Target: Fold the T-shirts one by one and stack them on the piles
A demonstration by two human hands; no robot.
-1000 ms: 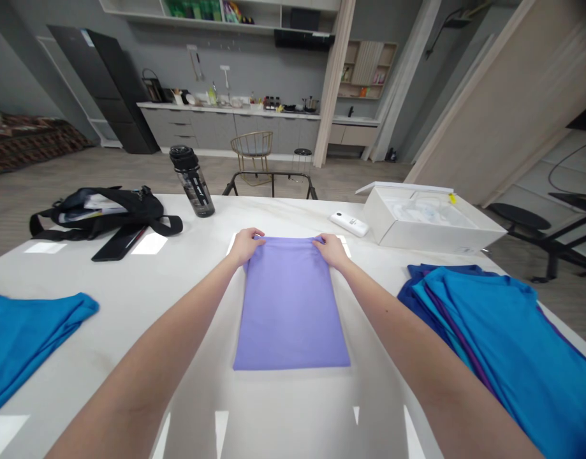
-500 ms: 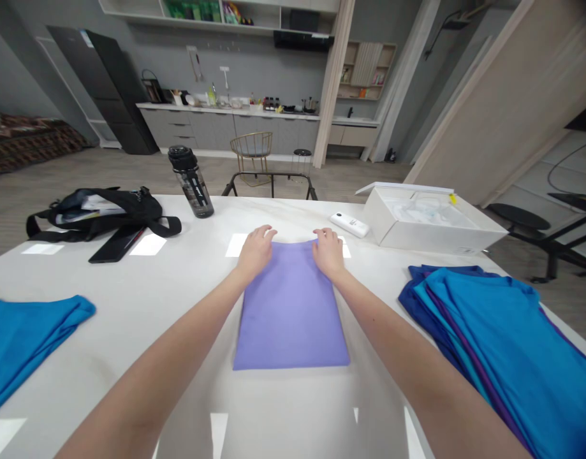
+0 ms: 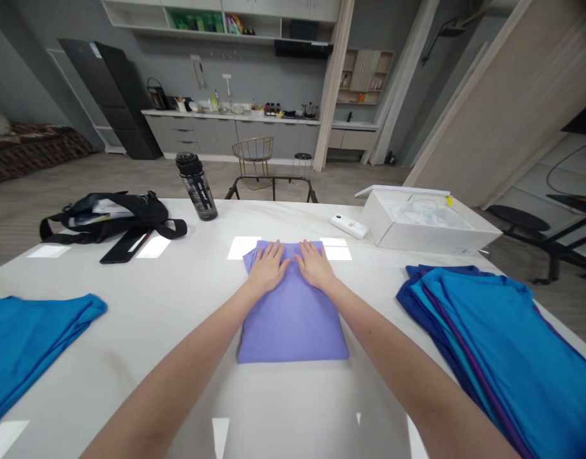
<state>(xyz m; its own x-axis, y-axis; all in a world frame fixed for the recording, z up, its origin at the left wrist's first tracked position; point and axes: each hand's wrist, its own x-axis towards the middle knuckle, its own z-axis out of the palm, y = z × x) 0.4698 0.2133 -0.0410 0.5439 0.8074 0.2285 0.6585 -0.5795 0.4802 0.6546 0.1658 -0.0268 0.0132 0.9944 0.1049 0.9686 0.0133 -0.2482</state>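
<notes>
A folded purple garment [image 3: 294,325] lies flat on the white table in front of me; its exact kind does not show. My left hand [image 3: 268,266] rests palm down on its upper left part, fingers stretched out and pointing away from me. On the upper right part lies my right hand [image 3: 315,265], also flat with the fingers extended. A small corner of cloth sticks out past the left edge, beyond my left hand. Both hands press on the fabric without gripping it.
To the right is a stack of folded blue and purple clothes [image 3: 484,325]; a blue folded garment [image 3: 29,338] lies at left. Farther back are a black bag [image 3: 113,213], a phone [image 3: 125,247], a bottle [image 3: 197,188], a white device [image 3: 349,225] and a white box [image 3: 417,223].
Both hands have moved from the garment's far corners inward and slightly toward me, and now lie flat on it. A corner of cloth now shows at the upper left.
</notes>
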